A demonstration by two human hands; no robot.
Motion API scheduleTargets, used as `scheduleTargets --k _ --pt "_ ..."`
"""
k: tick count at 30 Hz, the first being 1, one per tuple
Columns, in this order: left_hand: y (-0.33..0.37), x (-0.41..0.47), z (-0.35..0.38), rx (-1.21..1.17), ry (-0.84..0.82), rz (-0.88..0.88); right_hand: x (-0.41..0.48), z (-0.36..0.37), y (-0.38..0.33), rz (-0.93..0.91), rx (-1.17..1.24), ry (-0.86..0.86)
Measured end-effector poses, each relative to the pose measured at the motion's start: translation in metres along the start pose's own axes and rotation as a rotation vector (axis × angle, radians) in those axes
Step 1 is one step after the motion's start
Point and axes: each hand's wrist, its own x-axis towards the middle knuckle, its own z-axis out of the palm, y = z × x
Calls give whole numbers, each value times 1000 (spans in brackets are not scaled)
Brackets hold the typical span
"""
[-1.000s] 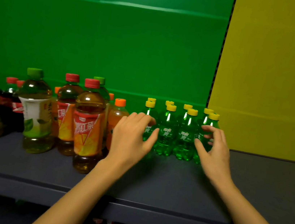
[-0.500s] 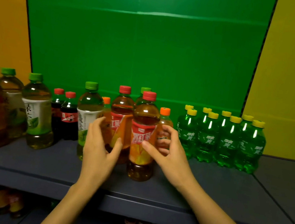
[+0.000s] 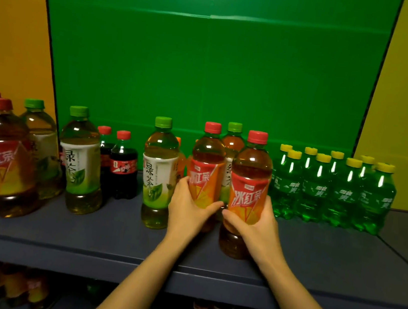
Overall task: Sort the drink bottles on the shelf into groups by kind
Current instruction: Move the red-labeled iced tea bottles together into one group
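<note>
I have my left hand [image 3: 187,209] wrapped around the lower label of one red-capped iced tea bottle [image 3: 206,170], fingers closed on it, and my right hand [image 3: 256,224] gripping the front iced tea bottle [image 3: 248,186] the same way, thumb across its orange label. Both bottles stand upright on the dark shelf [image 3: 313,264], just beside each other, the right one nearer the shelf's front edge. Touching the left hand's side stands a green-capped green tea bottle [image 3: 158,171]; another green tea bottle [image 3: 80,158] stands further left, with two small cola bottles [image 3: 122,166] between and behind them. At the far left I see more iced tea bottles [image 3: 1,154] clustered together. To the right, the small green soda bottles with yellow caps [image 3: 331,190] stand in two tight rows against the green backboard [image 3: 209,71].
</note>
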Motion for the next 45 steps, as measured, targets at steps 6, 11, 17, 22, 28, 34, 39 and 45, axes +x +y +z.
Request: scheduleTargets --k 6,11,17,22,28,34,39,45 --pt "10 -19 -3 -53 -18 38 -10 -6 -4 -12 125 -49" --pt "13 -32 -23 -193 14 6 -18 0 -12 -25 225 -76" --pt "15 -45 -88 -217 169 29 -22 40 -26 -17 377 -228" --pt "3 -54 -162 -106 334 29 -28 97 -43 -15 433 -340" --pt "-35 -68 -264 -10 489 -20 -50 192 -64 -18 493 -461" --pt "-76 -72 -374 62 521 -57 -83 301 -88 -10 499 -513" --pt "-114 -69 -454 88 497 -81 -104 380 -103 -36 481 -469" --pt "-149 -48 -506 75 453 -105 -100 457 -118 -87 378 -404"
